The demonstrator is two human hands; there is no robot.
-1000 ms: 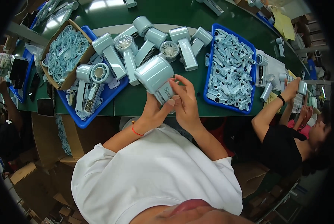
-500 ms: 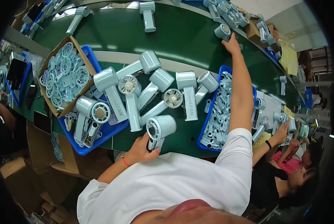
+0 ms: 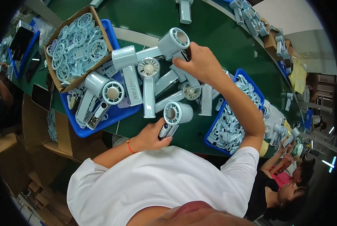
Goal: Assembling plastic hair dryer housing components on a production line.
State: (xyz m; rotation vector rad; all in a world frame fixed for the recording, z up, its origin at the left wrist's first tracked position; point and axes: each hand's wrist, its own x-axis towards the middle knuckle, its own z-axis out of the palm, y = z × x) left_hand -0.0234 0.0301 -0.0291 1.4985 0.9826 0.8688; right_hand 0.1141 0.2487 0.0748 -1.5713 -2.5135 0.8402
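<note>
My left hand (image 3: 149, 137) is closed round the handle of a pale blue handheld fan (image 3: 179, 113), its round vented head tilted up near my chest. Farther off, my right hand (image 3: 199, 63) grips a second handheld fan (image 3: 173, 42) by its handle, just above the fans lying on the table. Several of those lie close by, among them a fan with bare blades showing (image 3: 149, 67) and one with a closed cylindrical head (image 3: 124, 57). My right hand and its fan partly cover the fans underneath.
At the left, a cardboard box (image 3: 58, 83) of pale blue rings sits on a blue tray (image 3: 86, 132) holding fan parts. A blue bin (image 3: 261, 98) of small parts stands at the right. The green conveyor belt (image 3: 146, 17) runs beyond; co-workers (image 3: 264, 188) sit at the right.
My right hand has come back from the far right of the belt, bringing a fan over the middle pile. The fan in my left hand has turned slightly, and the whole view has shifted.
</note>
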